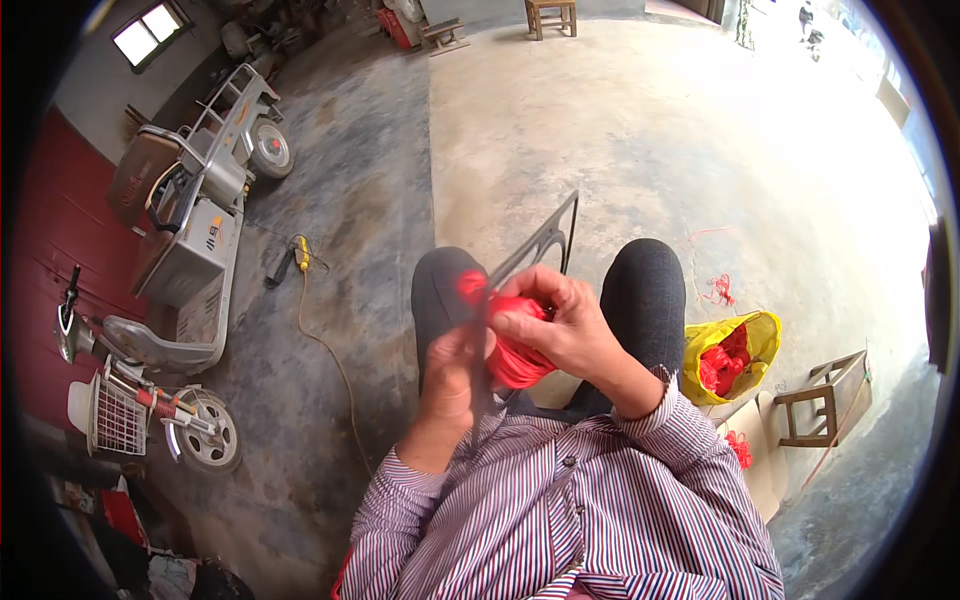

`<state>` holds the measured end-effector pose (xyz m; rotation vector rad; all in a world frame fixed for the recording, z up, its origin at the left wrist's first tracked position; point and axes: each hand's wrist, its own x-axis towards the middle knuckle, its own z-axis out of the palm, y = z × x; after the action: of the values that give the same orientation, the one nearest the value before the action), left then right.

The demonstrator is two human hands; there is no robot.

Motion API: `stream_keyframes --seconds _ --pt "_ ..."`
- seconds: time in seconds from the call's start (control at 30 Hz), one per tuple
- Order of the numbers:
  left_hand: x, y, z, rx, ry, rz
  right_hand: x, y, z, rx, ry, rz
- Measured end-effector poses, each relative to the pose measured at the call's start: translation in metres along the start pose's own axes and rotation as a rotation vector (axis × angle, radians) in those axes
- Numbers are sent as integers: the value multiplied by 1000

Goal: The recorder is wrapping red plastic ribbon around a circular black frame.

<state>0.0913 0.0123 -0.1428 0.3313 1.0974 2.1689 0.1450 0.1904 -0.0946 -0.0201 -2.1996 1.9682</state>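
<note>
Striped cloth of a shirt (640,500) lies nearest. Just beyond, the right hand (568,325) pinches a red bundle (518,366) in front of it; the left hand (450,375) meets a grey frame (514,264), too blurred to tell whether it grips. Past them, a yellow bag (767,340) of red strips (724,364) sits by the right leg (645,290); farther, a tricycle (205,240) stands left, a stool (552,17) farthest.
</note>
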Motion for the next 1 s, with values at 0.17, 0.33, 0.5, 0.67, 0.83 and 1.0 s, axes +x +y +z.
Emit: stream_keyframes --seconds 0.17,0.33,0.5,0.67,0.83,1.0 --pt "-10 7 -4 -255 40 -16 -9 51 -9 742 -115 70" --pt "-13 4 14 -270 3 -204 -11 70 5 1182 -178 302" --pt "-10 14 8 -295 -311 -151 -6 70 -19 971 105 240" --pt "-12 22 -8 -122 -104 31 -30 91 -52 816 181 80" --pt "-5 35 -20 -131 -37 -11 -51 45 -58 1434 -195 -411" --pt "-5 40 -26 -39 -40 101 -57 28 -62 1149 -213 -358"
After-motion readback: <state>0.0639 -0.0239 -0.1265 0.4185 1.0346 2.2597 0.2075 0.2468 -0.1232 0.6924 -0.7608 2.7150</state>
